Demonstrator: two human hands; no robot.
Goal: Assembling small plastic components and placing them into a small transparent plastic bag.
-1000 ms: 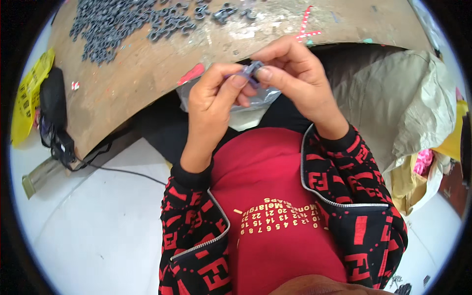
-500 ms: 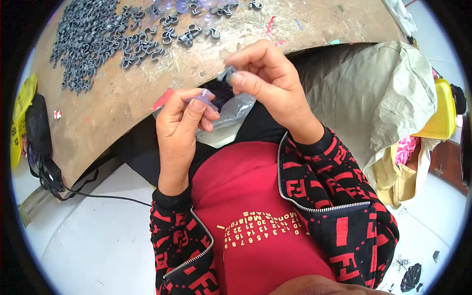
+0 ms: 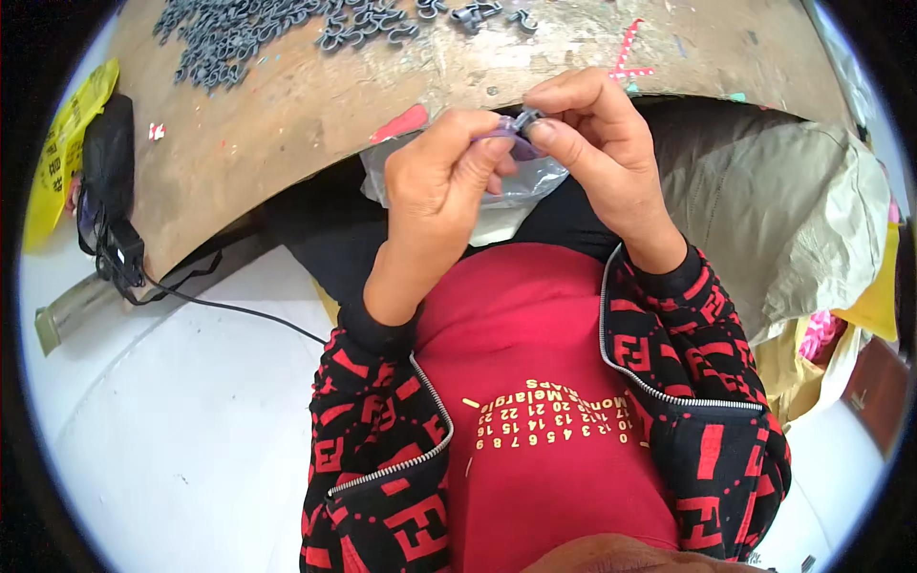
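Note:
Between the fingertips of my left hand [image 3: 441,170] is a small translucent purple plastic piece [image 3: 521,148], pinched by thumb and forefinger. My right hand [image 3: 604,143] grips a small grey plastic clip [image 3: 525,118] between thumb and fingers. The two parts touch, or nearly so, just past the table's near edge; how they fit together is hidden by the fingers. A clear plastic bag [image 3: 544,181] lies below the hands, over my lap.
Many grey clips [image 3: 239,38] are heaped on the worn wooden table [image 3: 315,124]. Red scraps [image 3: 401,122] lie by its edge. A large pale sack [image 3: 764,210] stands at the right. At the left hang a yellow bag [image 3: 72,158] and a black pouch [image 3: 108,158] with a cable.
My hands have come together, bringing the grey clip up to the purple piece. The view has shifted, so the table and heap appear higher and further right.

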